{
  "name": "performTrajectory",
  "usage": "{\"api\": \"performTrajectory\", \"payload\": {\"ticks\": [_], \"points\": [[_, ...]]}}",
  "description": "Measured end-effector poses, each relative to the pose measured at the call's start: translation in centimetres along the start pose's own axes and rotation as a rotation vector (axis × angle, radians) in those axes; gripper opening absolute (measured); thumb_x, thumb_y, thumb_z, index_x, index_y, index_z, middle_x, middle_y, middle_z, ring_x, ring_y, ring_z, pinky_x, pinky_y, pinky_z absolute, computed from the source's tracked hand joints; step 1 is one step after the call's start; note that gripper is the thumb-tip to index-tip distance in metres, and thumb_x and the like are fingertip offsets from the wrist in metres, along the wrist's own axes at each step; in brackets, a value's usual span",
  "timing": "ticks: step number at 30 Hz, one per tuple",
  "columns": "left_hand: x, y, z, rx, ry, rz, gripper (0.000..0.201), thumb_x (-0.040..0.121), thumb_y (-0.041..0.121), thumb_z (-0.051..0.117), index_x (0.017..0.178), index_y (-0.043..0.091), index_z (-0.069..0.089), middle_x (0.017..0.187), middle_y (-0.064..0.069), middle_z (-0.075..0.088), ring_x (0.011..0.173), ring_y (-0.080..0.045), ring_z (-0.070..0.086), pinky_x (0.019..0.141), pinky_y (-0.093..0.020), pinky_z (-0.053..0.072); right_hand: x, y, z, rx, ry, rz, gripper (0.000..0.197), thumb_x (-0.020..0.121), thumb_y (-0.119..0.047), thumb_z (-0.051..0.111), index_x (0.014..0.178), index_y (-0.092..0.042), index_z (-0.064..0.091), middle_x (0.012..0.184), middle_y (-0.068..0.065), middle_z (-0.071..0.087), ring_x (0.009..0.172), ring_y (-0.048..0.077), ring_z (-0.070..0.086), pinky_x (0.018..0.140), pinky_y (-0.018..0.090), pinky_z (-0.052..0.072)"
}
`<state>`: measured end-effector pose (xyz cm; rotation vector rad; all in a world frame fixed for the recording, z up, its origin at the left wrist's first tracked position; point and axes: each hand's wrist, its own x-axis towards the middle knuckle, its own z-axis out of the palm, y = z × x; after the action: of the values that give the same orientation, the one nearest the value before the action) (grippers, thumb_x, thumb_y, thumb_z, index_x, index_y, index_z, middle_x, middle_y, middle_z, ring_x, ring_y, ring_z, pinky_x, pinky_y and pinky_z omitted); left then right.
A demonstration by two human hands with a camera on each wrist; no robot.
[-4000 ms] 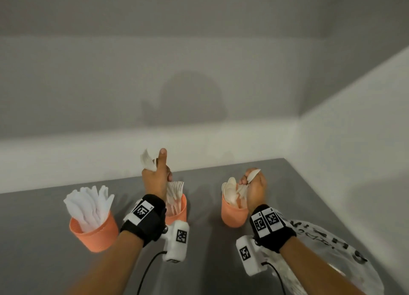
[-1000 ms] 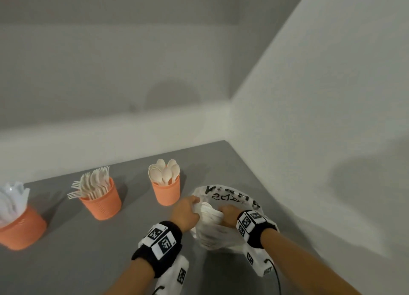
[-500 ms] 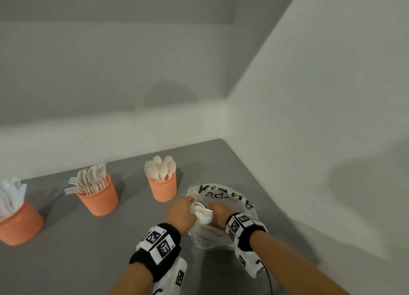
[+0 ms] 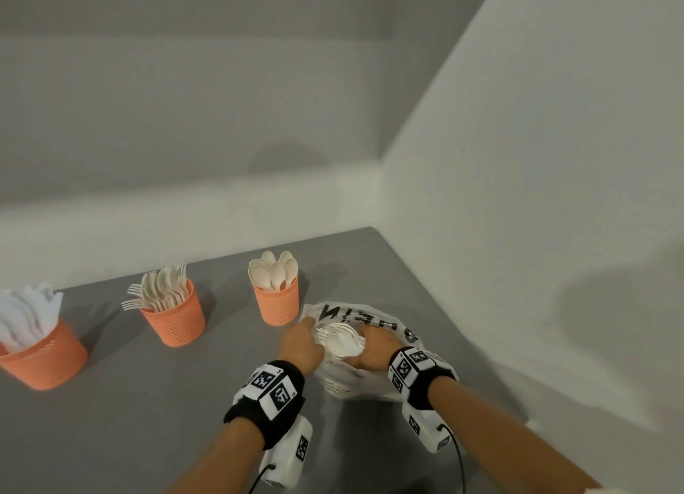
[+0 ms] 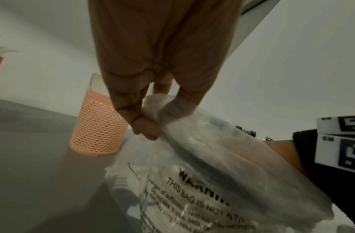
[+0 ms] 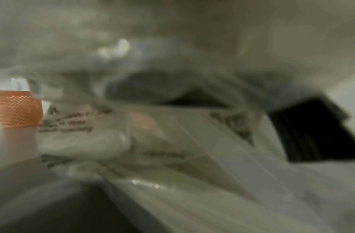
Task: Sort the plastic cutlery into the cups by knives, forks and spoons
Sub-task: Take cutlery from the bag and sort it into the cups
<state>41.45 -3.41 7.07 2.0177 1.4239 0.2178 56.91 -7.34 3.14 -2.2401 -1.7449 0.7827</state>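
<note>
Three orange mesh cups stand in a row on the grey table: knives [image 4: 40, 356] at far left, forks [image 4: 174, 316] in the middle, spoons [image 4: 277, 301] on the right. A clear plastic bag [image 4: 370, 319] with black lettering lies just right of the spoon cup. My left hand [image 4: 301, 345] pinches the bag's edge [image 5: 150, 110] at its mouth. My right hand [image 4: 372, 349] reaches into the mouth and curls around a bunch of white cutlery [image 4: 342, 341]. The right wrist view is blurred, with bag plastic [image 6: 192, 141] over the lens.
White walls meet in a corner behind and to the right of the bag [image 5: 212, 173]. The spoon cup [image 5: 99, 126] stands close to my left fingers. Bare grey tabletop [image 4: 148, 401] lies in front of the cups.
Four seconds ago both hands were up at the fork and spoon cups. They have since come to the bag, and the white cutlery bunch now shows more clearly between them.
</note>
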Motion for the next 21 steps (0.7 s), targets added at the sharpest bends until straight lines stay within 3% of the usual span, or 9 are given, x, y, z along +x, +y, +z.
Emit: {"api": "performTrajectory", "payload": {"ticks": [3, 9, 13, 17, 21], "points": [[-0.4, 0.0, 0.1, -0.005, -0.039, 0.030, 0.057, 0.088, 0.002, 0.049, 0.141, 0.007, 0.032, 0.144, -0.014, 0.040, 0.133, -0.028, 0.038, 0.106, -0.028, 0.030, -0.3, -0.2, -0.1, 0.052, 0.038, -0.016, 0.069, 0.072, -0.042, 0.073, 0.133, -0.025, 0.045, 0.131, 0.000, 0.057, 0.121, 0.022, 0.052, 0.100, 0.030, 0.039], [-0.2, -0.4, -0.3, -0.049, -0.017, 0.010, 0.055, 0.087, 0.002, 0.051, 0.140, 0.007, 0.036, 0.144, -0.013, 0.041, 0.132, -0.027, 0.039, 0.107, -0.029, 0.030, -0.4, -0.4, -0.1, 0.035, -0.032, 0.019, 0.070, 0.074, -0.040, 0.072, 0.137, -0.028, 0.042, 0.133, 0.000, 0.055, 0.124, 0.023, 0.049, 0.101, 0.032, 0.038], [0.1, -0.2, -0.3, -0.093, 0.014, 0.008, 0.051, 0.087, 0.004, 0.050, 0.137, 0.005, 0.040, 0.143, -0.011, 0.043, 0.132, -0.026, 0.040, 0.108, -0.029, 0.030, -0.6, 0.0, -0.7, 0.064, 0.029, -0.003, 0.060, 0.073, -0.040, 0.073, 0.127, -0.025, 0.052, 0.122, 0.002, 0.062, 0.114, 0.023, 0.056, 0.090, 0.027, 0.041], [0.5, 0.3, 0.1, -0.148, 0.060, -0.026, 0.044, 0.089, 0.004, 0.049, 0.133, 0.002, 0.045, 0.139, -0.014, 0.048, 0.130, -0.028, 0.043, 0.107, -0.030, 0.032, -1.2, 0.4, -0.7, 0.148, 0.094, -0.008, 0.060, 0.075, -0.052, 0.069, 0.127, -0.028, 0.051, 0.125, -0.002, 0.061, 0.116, 0.020, 0.054, 0.093, 0.026, 0.039], [0.9, 0.4, 0.7, -0.181, 0.076, -0.058, 0.038, 0.089, 0.007, 0.051, 0.127, 0.003, 0.051, 0.134, -0.017, 0.050, 0.123, -0.031, 0.048, 0.105, -0.033, 0.036, -1.4, 0.7, -0.8, 0.181, 0.146, -0.028, 0.057, 0.074, -0.039, 0.074, 0.126, -0.025, 0.054, 0.124, -0.001, 0.062, 0.115, 0.019, 0.055, 0.093, 0.023, 0.040]]}}
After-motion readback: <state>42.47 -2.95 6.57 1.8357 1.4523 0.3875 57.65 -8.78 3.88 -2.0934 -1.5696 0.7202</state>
